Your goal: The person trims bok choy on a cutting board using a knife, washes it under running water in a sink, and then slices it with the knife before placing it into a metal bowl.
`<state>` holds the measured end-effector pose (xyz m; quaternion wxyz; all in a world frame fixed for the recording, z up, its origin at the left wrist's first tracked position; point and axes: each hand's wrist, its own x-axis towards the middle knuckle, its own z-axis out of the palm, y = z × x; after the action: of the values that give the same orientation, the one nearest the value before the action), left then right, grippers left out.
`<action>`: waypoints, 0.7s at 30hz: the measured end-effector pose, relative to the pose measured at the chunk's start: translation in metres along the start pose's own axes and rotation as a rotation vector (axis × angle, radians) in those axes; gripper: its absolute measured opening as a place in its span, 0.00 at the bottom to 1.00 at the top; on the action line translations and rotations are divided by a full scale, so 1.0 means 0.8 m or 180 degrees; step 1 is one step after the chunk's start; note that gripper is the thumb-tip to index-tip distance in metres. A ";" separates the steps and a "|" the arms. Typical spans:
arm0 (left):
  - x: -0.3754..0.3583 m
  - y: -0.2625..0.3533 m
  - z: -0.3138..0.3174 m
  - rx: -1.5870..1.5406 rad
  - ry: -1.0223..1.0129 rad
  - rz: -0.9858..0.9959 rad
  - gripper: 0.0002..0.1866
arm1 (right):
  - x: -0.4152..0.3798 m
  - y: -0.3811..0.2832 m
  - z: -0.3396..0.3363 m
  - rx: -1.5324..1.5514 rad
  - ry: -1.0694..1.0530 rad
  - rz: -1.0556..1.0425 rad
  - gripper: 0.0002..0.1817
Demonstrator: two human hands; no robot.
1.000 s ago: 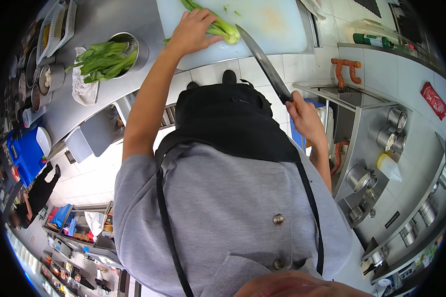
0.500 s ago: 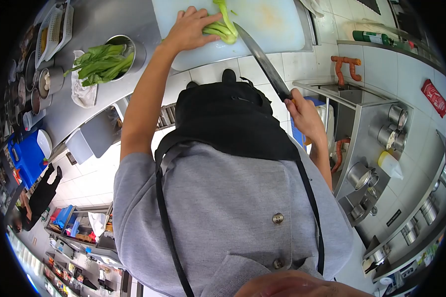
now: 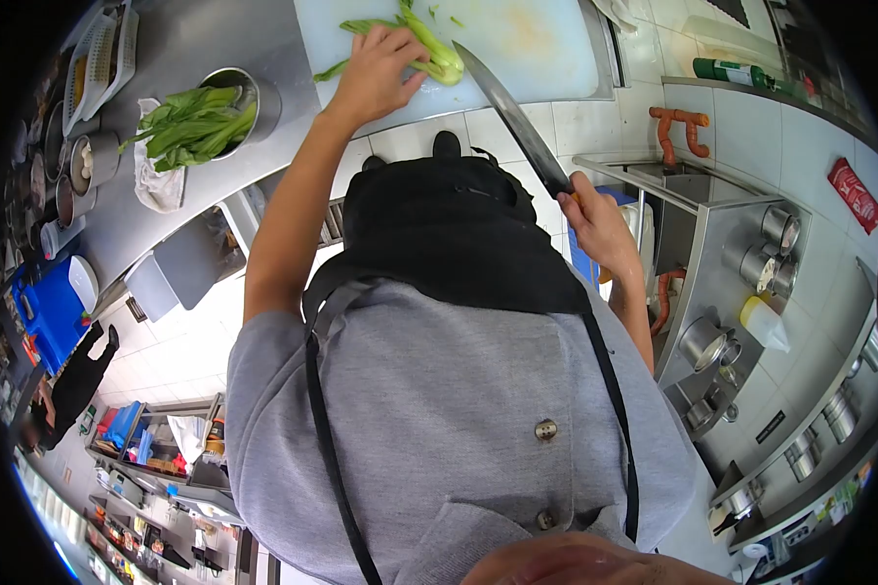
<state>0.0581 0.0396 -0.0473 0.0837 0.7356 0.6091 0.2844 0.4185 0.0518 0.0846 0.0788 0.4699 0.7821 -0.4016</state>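
Note:
A head of bok choy (image 3: 446, 66) with pale green stems lies on the white cutting board (image 3: 556, 73), its base toward the right. Curled over its stems is my left hand (image 3: 380, 76), with the fingers bent and closed on it; leaves stick out on the far side. My right hand (image 3: 600, 226) grips a large kitchen knife (image 3: 517, 124) by its handle, of which a bit of yellow shows. The blade points up and left, its tip over the board close to the base of the bok choy. Small green scraps (image 3: 456, 21) are on the board.
Left of the board, a metal pot (image 3: 266, 112) holds leafy greens (image 3: 190, 127) beside a white cloth (image 3: 158, 185) on the steel counter (image 3: 215, 39). More pots and a white basket (image 3: 102, 68) stand farther left. Behind, a person in black (image 3: 76, 380) stands on the tiled floor.
My left hand's fingers have gone from stretched across the bok choy to curled over its stems, and more leaves show beside them. The knife has barely moved.

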 end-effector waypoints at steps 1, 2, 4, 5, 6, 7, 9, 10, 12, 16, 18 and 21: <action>-0.002 0.004 0.004 0.0072 0.0024 -0.0151 0.18 | 0.000 0.000 0.000 -0.0041 0.0019 -0.0030 0.11; -0.003 0.010 0.004 0.0145 0.0048 -0.0304 0.18 | 0.000 0.000 0.000 -0.0040 0.0010 -0.0027 0.11; -0.003 0.020 0.002 0.0171 0.0081 -0.0364 0.19 | 0.001 0.001 0.000 -0.0024 -0.0053 0.0010 0.11; -0.002 0.025 0.002 0.0199 0.0116 -0.0421 0.19 | 0.001 0.002 -0.001 -0.0024 -0.0062 0.0009 0.11; -0.002 0.029 0.002 0.0200 0.0113 -0.0427 0.19 | 0.002 0.003 -0.001 -0.0021 -0.0090 0.0010 0.11; -0.001 0.032 0.003 0.0216 0.0160 -0.0558 0.20 | 0.003 0.003 -0.001 -0.0018 -0.0117 0.0009 0.11; 0.003 0.040 0.011 0.0234 0.0205 -0.0697 0.22 | 0.004 0.004 -0.003 -0.0042 -0.0151 0.0007 0.11; 0.006 0.044 0.020 0.0303 0.0494 -0.0706 0.23 | 0.004 0.005 -0.004 -0.0072 -0.0178 0.0005 0.11; 0.007 0.045 0.029 0.0367 0.0785 -0.0716 0.23 | 0.005 0.007 -0.005 -0.0109 -0.0099 -0.0050 0.10; 0.008 0.042 0.036 0.0285 0.0647 -0.0800 0.24 | 0.002 0.005 -0.011 -0.0289 0.0088 -0.0051 0.10; 0.008 0.042 0.034 0.0257 0.0665 -0.0809 0.23 | 0.000 0.006 -0.013 -0.0337 0.0118 -0.0064 0.10; 0.007 0.043 0.032 0.0248 0.0697 -0.0779 0.23 | -0.004 0.003 -0.020 -0.0500 0.0188 -0.0074 0.10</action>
<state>0.1014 0.0421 -0.0507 0.0223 0.6233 0.7101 0.3267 0.4262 0.0619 0.0956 0.0877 0.4649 0.8185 -0.3259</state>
